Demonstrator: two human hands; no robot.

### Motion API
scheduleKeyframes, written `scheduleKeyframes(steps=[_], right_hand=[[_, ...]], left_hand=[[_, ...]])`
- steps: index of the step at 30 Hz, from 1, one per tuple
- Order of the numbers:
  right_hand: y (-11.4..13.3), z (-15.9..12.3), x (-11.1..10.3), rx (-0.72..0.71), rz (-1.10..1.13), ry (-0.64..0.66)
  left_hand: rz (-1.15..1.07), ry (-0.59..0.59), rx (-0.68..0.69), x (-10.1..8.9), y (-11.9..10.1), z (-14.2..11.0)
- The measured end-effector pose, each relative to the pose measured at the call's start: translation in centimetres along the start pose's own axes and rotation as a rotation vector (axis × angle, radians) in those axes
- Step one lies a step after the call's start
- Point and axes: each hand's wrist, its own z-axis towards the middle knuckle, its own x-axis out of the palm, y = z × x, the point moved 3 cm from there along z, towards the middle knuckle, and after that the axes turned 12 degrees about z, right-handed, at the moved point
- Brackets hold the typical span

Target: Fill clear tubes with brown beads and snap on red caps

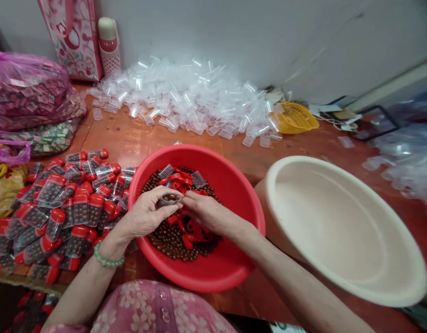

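My left hand [147, 215] is closed round a small clear plastic vial [171, 198] filled with brown beads, held over the red basin [230, 185]. My right hand [206, 212] is pinched at the vial's mouth, touching it; what its fingers hold is hidden. The basin holds loose brown beads [167, 238], red caps [192, 231] and a few clear vials. A green bead bracelet [106, 260] is on my left wrist.
A pile of filled red-capped vials [61, 203] lies to the left of the basin. Empty clear vials [186, 101] are heaped at the back by the wall. A large cream basin [345, 222] leans at the right. Pink bags [29, 88] and a yellow basket [296, 118] stand nearby.
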Motion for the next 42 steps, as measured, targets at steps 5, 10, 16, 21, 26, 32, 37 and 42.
scheduleKeyframes(steps=[5, 10, 16, 21, 26, 32, 37, 42], right_hand=[[0.3, -1.0, -3.6, 0.018, 0.542, -0.481], [2.1, -0.9, -2.9, -0.030, 0.994, -0.679], [2.3, -1.8, -2.0, 0.006, 0.892, -0.581], [3.4, -1.7, -1.9, -0.073, 0.608, -0.402], [4.0, -0.6, -0.3, 0.029, 0.608, -0.625], [5.7, -0.5, 0.7, -0.035, 0.155, -0.702], [6.8, -0.6, 1.1, -0.110, -0.078, -0.678], [6.2, -0.7, -0.3, -0.142, -0.017, -0.675]], left_hand=[[-0.240, 0.008, -0.118, 0.3, 0.3, 0.1], [-0.394, -0.034, -0.184, 0.8, 0.6, 0.1], [-0.494, -0.165, -0.206, 1.0, 1.0, 0.1], [-0.292, -0.264, -0.167, 1.1, 0.9, 0.1], [-0.046, -0.299, -0.118, 1.0, 0.4, 0.1], [0.011, -0.313, -0.085, 1.0, 0.4, 0.1], [0.004, -0.262, -0.017, 1.1, 0.7, 0.0], [-0.079, -0.152, 0.042, 0.8, 0.5, -0.1]])
